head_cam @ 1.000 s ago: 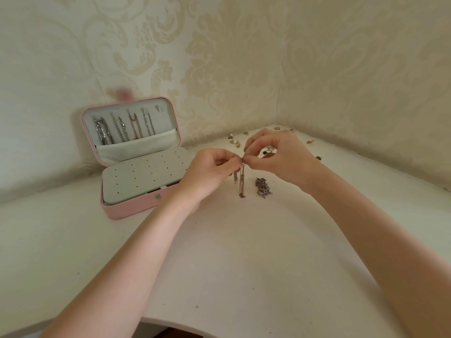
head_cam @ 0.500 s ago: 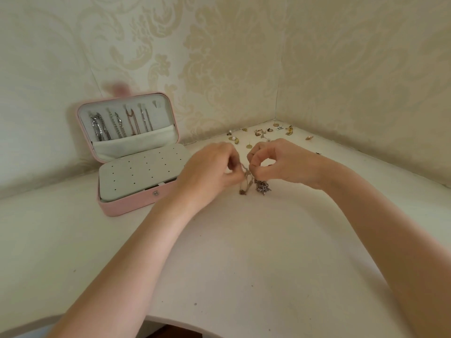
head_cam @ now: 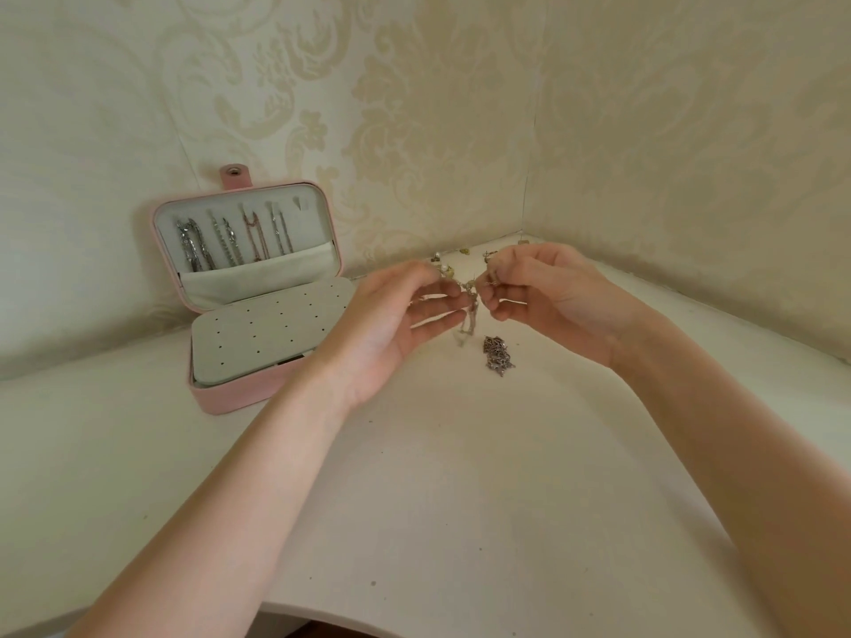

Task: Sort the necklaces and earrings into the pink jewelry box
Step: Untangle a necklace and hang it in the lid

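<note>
The pink jewelry box (head_cam: 239, 398) stands open at the far left of the desk (head_cam: 460, 499), its lid propped against the wall with four chains already hung inside and one hook at the right end looking free.

Moving right, the left hand (head_cam: 391, 324) is raised above the desk, palm turned inward, thumb and forefinger pinching one end of a thin necklace (head_cam: 469, 315) while the other fingers stay loosely extended. The right hand (head_cam: 548, 297) faces it, pinching the other end with curled fingers. The chain droops in a short loop between them, blurred.

I'd worry the loop could snag the second chain (head_cam: 497, 356) heaped on the desk just beneath it, or knot on itself. A slipped pinch would drop it onto that heap. The small earrings (head_cam: 444, 264) lying scattered by the far corner could easily be brushed away by a wrist.
</note>
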Action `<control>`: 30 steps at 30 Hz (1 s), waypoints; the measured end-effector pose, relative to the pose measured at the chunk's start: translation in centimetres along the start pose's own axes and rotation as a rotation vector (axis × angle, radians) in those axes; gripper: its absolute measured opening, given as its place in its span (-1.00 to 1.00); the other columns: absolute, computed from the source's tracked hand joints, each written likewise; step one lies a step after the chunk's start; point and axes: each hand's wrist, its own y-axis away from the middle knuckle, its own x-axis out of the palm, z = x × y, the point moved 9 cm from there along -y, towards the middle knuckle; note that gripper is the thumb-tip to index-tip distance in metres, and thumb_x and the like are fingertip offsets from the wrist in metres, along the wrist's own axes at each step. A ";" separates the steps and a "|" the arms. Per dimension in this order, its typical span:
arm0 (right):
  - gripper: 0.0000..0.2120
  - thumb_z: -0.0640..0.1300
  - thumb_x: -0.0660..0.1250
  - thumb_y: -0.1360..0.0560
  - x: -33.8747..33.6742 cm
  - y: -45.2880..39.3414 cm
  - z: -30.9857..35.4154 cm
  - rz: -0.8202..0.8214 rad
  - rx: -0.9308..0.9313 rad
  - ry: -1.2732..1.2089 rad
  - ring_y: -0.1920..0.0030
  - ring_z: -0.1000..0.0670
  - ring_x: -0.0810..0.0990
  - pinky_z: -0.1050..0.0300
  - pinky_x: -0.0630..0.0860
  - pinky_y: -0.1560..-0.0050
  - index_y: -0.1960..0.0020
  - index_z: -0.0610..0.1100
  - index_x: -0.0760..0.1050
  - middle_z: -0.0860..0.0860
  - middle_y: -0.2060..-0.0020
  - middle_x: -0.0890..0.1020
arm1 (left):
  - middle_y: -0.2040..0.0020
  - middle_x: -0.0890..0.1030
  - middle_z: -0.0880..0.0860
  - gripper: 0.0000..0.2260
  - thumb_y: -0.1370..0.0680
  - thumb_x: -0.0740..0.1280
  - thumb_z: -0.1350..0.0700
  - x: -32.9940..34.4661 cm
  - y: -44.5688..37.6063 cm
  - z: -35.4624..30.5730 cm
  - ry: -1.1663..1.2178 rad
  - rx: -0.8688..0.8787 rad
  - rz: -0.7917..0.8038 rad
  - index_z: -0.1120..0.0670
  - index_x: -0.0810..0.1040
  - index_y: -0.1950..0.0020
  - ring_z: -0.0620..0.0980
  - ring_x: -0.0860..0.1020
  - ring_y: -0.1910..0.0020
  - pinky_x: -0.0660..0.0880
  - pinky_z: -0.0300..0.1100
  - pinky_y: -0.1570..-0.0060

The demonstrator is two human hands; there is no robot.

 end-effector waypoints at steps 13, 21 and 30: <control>-0.78 -0.33 0.17 -0.51 -1.0 0.1 -0.2 -0.148 0.026 -0.079 0.31 0.04 0.52 0.24 0.46 0.26 0.29 -0.17 0.43 -0.03 0.37 0.61 | 0.36 0.40 -0.01 -0.83 -0.51 0.23 0.29 -1.1 -0.2 0.2 -0.272 0.046 -0.098 0.10 0.43 0.26 -0.14 0.43 0.42 0.47 -0.32 0.34; -0.83 -0.31 0.17 -0.51 -0.6 0.1 -0.5 -0.120 0.065 -0.031 0.35 0.05 0.51 0.23 0.45 0.28 0.23 -0.17 0.42 -0.04 0.38 0.61 | 0.40 0.47 -0.10 -0.94 -0.46 0.39 0.19 0.0 0.2 0.2 -0.515 0.100 -0.020 0.05 0.63 0.18 -0.16 0.41 0.36 0.42 -0.29 0.22; -0.84 -0.28 0.20 -0.52 -0.5 0.2 -0.6 -0.109 0.073 -0.035 0.35 0.03 0.51 0.21 0.45 0.27 0.23 -0.15 0.44 -0.04 0.39 0.58 | 0.40 0.38 -0.04 -0.88 -0.47 0.38 0.19 -0.2 0.0 0.4 -0.471 0.081 -0.037 0.05 0.60 0.27 -0.15 0.35 0.41 0.39 -0.28 0.27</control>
